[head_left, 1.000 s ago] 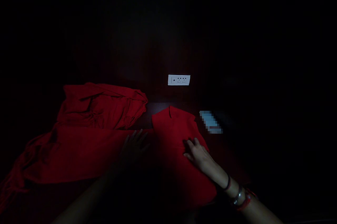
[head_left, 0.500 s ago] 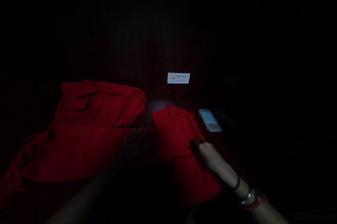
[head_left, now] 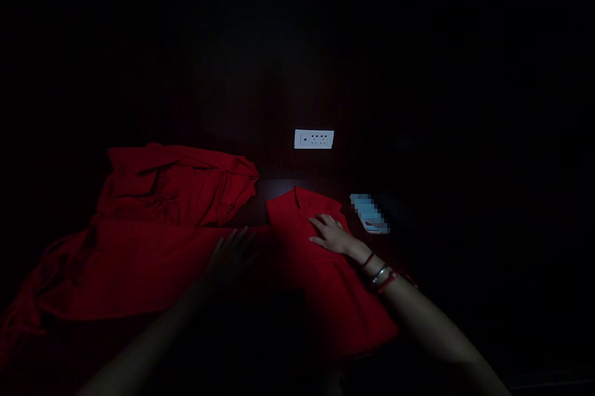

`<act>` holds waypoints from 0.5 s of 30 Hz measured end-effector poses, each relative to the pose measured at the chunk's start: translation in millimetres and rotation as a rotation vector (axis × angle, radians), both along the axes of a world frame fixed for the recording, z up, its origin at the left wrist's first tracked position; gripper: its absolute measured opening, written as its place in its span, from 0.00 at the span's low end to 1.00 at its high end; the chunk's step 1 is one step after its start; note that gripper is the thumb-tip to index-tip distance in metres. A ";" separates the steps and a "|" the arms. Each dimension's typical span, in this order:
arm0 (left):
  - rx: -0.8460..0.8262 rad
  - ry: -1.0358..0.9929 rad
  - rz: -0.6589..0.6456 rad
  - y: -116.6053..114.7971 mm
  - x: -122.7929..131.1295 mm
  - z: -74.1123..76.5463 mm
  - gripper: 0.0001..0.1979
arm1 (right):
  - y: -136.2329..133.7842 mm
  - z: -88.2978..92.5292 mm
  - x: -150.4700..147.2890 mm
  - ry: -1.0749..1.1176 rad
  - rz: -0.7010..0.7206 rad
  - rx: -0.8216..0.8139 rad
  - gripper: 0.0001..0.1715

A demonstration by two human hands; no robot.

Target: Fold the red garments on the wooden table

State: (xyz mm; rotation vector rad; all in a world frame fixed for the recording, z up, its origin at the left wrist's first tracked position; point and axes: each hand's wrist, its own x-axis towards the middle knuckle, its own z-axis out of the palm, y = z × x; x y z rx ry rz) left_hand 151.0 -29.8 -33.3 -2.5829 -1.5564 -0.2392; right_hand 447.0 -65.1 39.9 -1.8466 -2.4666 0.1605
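Note:
A long red scarf (head_left: 139,266) with fringes at its left end lies spread across the dark surface. Its right part turns toward me and hangs or lies lower at the front; poor light hides which. My left hand (head_left: 231,256) rests flat on the middle of the scarf, fingers spread, in deep shadow. On the scarf's right part lies my right hand (head_left: 331,233), palm down with fingers apart. Bracelets circle the right wrist.
Behind the scarf at the left sits a rumpled heap of red cloth (head_left: 186,185). A phone-like slab (head_left: 369,213), blurred by pixels, lies to the right. A white wall socket (head_left: 314,139) is at the back. Most surroundings are too dark to make out.
My right hand has moved up and left and gone from bunched fingers to a flat spread. The fold across the scarf's right part has flattened out. My left hand stays nearly in place.

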 end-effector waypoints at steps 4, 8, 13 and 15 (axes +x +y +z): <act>0.020 -0.015 0.008 -0.4 -3.1 3.4 0.26 | 13.0 -17.8 2.0 -0.062 -0.070 -0.050 0.33; 0.031 -0.012 0.024 0.0 -4.3 3.4 0.27 | 4.6 -14.0 -4.2 -0.042 -0.110 -0.169 0.42; 0.037 -0.054 0.002 -0.2 -6.1 1.4 0.28 | -3.9 -15.9 -19.6 -0.067 -0.141 -0.113 0.36; 0.033 -0.066 -0.002 -1.4 -7.0 2.3 0.28 | -1.3 -18.6 -17.2 -0.077 -0.190 -0.122 0.33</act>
